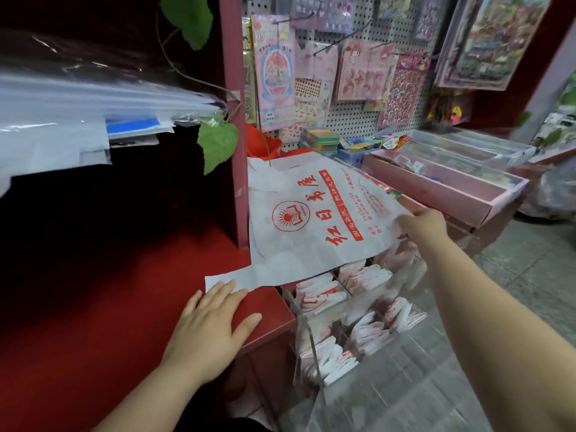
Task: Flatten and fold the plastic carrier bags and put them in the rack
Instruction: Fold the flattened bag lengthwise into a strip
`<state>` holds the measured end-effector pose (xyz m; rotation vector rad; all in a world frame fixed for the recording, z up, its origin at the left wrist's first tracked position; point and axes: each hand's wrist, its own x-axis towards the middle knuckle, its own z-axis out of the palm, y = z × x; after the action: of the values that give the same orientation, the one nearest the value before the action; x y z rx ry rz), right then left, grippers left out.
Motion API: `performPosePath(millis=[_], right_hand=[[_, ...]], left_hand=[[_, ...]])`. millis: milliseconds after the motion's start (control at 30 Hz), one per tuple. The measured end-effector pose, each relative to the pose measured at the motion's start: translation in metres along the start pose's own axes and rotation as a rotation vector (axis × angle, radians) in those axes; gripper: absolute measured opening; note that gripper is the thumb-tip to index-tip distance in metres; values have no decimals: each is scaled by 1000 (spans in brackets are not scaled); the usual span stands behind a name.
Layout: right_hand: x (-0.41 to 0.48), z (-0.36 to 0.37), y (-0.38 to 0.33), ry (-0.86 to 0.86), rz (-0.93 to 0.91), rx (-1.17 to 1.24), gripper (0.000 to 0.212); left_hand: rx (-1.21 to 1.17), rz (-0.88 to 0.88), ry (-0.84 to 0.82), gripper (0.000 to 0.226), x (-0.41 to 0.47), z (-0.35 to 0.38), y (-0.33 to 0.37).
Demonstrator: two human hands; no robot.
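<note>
Closest to the lens, the left hand (208,319) lies flat on the red counter (124,307), fingers straight and spread, gripping nothing; its fingertips rest on the handle strip (224,280) of the white carrier bag (311,219) and pin it to the counter's edge. That bag, printed in red, is spread open with only its near left part on the counter, while most of it hangs unsupported over the clear rack (311,369) below. The right hand (422,227) reaches across to the bag's far right edge and touches it, but the back of the hand hides its fingers, so I cannot tell whether it pinches the plastic or merely presses it. The rack's compartments already hold folded bags (367,277), packed upright. As I judge it, the flattening step is under way and no fold has been made. The main risk is the overhang: with so little of the sheet backed by the counter, a smoothing stroke has nothing firm beneath it, and the bag may sag into the rack or slide off if the left fingertips lift. Pulling hard from the right against that one pinned handle could stretch or tear the thin strip. A crooked fold is likely too, because the red post (237,151) crowds the bag's left side, and a green leaf (218,145) hangs just beside it.
</note>
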<state>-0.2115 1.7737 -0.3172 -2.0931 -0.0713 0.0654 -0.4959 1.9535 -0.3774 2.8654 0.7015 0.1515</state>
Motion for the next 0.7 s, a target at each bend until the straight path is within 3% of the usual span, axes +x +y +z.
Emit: performPosePath(millis=[133,233,333,533,700], right_hand=[[-47,-8,-7,-39,-63,161,23],[-98,-13,-3,-175,-33,241,18],[-150,-14,5,-340,-11,244,20],[-232,23,14,-601,14,160,16],[-289,64,12,-817,101,212,14]], left_hand=[[-20,-69,151,81,-5,2,-1],[-28,-45,122,52,-19,-6,-15],[55,-94,111,50,-42,-12,-42],[115,-441,77,50,-73,-48,-113],[-60,-435,393,39,-103,-57,-109]])
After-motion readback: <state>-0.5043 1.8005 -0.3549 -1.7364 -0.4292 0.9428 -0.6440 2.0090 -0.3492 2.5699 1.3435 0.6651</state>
